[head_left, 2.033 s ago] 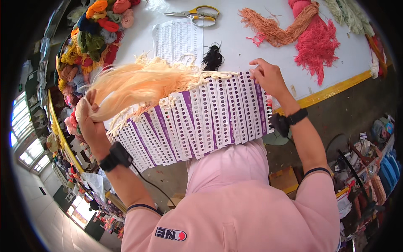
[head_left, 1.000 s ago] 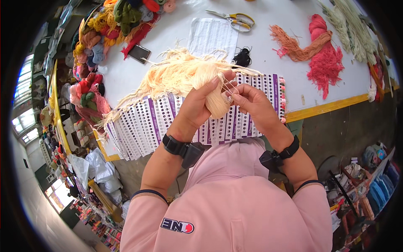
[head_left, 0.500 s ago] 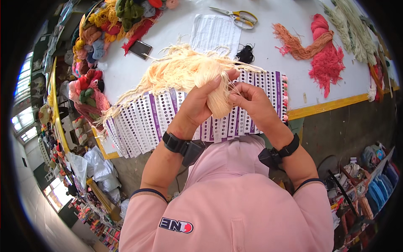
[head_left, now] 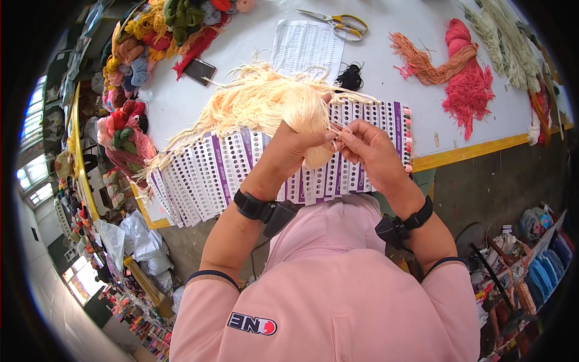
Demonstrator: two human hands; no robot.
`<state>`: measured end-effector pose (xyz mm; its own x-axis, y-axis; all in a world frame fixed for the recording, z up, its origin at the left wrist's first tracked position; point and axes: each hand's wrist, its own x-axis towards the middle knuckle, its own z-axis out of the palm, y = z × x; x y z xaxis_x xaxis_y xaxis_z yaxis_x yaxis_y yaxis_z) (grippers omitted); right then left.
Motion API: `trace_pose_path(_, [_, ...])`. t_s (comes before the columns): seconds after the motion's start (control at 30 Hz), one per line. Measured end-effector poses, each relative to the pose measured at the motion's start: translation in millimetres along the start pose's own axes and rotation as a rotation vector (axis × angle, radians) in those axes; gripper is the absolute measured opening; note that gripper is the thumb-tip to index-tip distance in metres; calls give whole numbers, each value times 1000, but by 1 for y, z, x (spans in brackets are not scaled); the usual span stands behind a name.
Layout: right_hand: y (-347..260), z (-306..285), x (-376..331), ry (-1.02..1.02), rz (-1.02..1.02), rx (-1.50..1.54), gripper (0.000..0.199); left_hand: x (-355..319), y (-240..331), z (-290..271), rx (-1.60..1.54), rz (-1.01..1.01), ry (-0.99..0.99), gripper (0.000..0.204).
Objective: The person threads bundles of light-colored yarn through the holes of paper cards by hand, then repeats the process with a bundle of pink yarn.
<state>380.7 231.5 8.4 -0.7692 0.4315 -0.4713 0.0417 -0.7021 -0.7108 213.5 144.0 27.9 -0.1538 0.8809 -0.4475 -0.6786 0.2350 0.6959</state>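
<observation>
My left hand (head_left: 294,146) is closed around a hank of pale peach thread (head_left: 304,111), its thumb laid across the hank. My right hand (head_left: 369,145) pinches a few loose strands of that thread close to the left thumb tip. Beneath both hands, white hole-punched cards with purple strips (head_left: 232,166) lie side by side along the near table edge. Across the cards' upper ends spreads a heap of loose peach thread (head_left: 235,108), with its ends trailing to the left.
Yellow-handled scissors (head_left: 347,27), a printed sheet (head_left: 304,48), a black thread bundle (head_left: 350,77) and a phone (head_left: 199,71) lie beyond the cards. Colourful yarn hanks (head_left: 136,54) pile up at left. Pink-red (head_left: 467,90) and brown hanks (head_left: 431,69) lie at right.
My left thumb has come down across the hank toward the strands. My right fingers have shifted slightly and now pinch the strands beside that thumb.
</observation>
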Motion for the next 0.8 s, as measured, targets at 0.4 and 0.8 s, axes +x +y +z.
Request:
trace_pose_path(0.4, [-42, -66, -17, -157, -75, -821, 16, 2, 14, -47, 28, -83, -47, 24])
trace_pose_path(0.8, [-141, -409, -180, 798, -870, 362, 5, 7, 122, -125, -645, 544, -10, 35])
